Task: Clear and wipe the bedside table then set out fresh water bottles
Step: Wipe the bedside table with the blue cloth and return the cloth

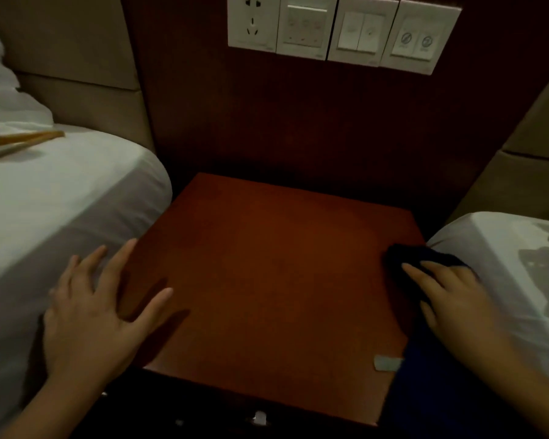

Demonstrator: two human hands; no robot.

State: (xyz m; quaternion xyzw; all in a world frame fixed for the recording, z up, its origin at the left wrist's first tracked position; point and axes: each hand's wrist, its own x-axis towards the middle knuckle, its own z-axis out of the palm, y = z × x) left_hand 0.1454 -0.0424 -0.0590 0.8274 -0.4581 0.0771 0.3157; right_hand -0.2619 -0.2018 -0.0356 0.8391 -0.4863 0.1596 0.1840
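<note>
The bedside table has a reddish-brown wooden top with nothing standing on it. My right hand lies flat on a dark cloth at the table's right edge, fingers stretched over it. My left hand hovers with spread fingers over the table's left edge, beside the bed. A small grey tag sits near the front right corner. No water bottles are in view.
White-sheeted beds flank the table, one at the left and one at the right. A wooden object lies on the left bed. Wall sockets and switches sit above. A drawer handle shows below the front edge.
</note>
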